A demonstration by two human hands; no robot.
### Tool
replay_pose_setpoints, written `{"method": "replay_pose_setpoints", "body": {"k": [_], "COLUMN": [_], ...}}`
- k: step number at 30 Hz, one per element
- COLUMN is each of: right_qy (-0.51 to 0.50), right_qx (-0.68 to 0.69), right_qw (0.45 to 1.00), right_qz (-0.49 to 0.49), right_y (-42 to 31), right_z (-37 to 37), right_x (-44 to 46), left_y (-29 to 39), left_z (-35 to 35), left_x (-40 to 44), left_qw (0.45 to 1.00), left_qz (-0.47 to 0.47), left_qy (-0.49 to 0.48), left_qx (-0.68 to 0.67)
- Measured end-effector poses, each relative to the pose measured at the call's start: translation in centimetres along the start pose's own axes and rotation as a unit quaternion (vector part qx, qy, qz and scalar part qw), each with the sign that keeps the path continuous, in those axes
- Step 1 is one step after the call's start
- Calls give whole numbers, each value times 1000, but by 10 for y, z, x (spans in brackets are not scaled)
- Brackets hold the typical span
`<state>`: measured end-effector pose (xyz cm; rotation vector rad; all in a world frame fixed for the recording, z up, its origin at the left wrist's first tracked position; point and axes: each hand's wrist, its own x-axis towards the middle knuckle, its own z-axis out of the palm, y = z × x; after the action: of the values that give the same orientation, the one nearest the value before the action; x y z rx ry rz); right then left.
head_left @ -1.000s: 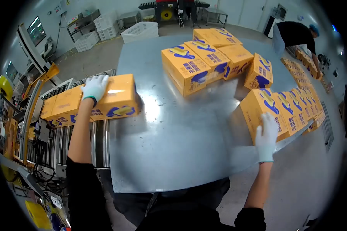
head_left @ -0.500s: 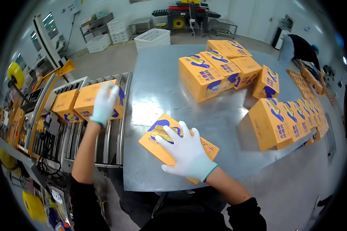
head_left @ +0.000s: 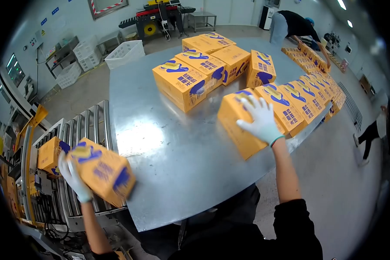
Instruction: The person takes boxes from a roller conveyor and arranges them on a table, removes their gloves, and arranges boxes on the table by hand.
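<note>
My left hand [head_left: 75,180], in a white glove, grips the left side of an orange cardboard box [head_left: 102,171] with blue print. This box is tilted and slightly blurred, over the seam between the roller conveyor [head_left: 89,125] and the metal table [head_left: 173,156]. My right hand [head_left: 262,120], also gloved, lies with spread fingers on the upper part of another orange box [head_left: 240,125]. That box stands at the near end of a row of matching boxes [head_left: 303,95], tight against or very close to its neighbour.
Another orange box [head_left: 50,155] sits farther left on the rollers. A cluster of boxes [head_left: 190,78] stands on the table's far side. At the back right a person [head_left: 297,26] bends over more boxes [head_left: 305,58]. A white crate [head_left: 125,54] stands behind the table.
My right hand has moved from the lying box at the table's middle to the row's near end, where a box now stands. My left hand has brought a conveyor box toward the table.
</note>
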<state>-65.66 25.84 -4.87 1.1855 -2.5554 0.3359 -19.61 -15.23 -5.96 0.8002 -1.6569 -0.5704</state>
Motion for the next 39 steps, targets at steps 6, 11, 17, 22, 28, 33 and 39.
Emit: {"method": "replay_pose_setpoints", "body": {"k": [6, 11, 17, 22, 28, 33, 39], "right_qy": [-45, -86, -49, -63, -80, -69, -68], "right_qx": [75, 130, 90, 106, 126, 128, 117], "right_qw": [990, 969, 989, 987, 982, 983, 985], "right_qz": [-111, -192, -108, -107, -116, -113, -103], "right_y": [-77, -147, -103, -104, -102, -101, -103], "right_z": [-26, -36, -38, -43, -44, -44, -44], "right_x": [-7, -63, -62, -59, -58, -58, -59], "left_y": [54, 147, 150, 163, 135, 108, 78], "left_z": [80, 198, 363, 443, 468, 456, 380], "left_x": [-129, -119, 1, 55, 79, 90, 78], "left_qw": [973, 924, 927, 866, 818, 829, 830], "left_qz": [-35, 110, 225, 101, 78, 123, 234], "left_qy": [-119, -351, -277, -371, -436, -456, -471], "left_qx": [-195, -106, 113, 319, 368, 301, 185]}}
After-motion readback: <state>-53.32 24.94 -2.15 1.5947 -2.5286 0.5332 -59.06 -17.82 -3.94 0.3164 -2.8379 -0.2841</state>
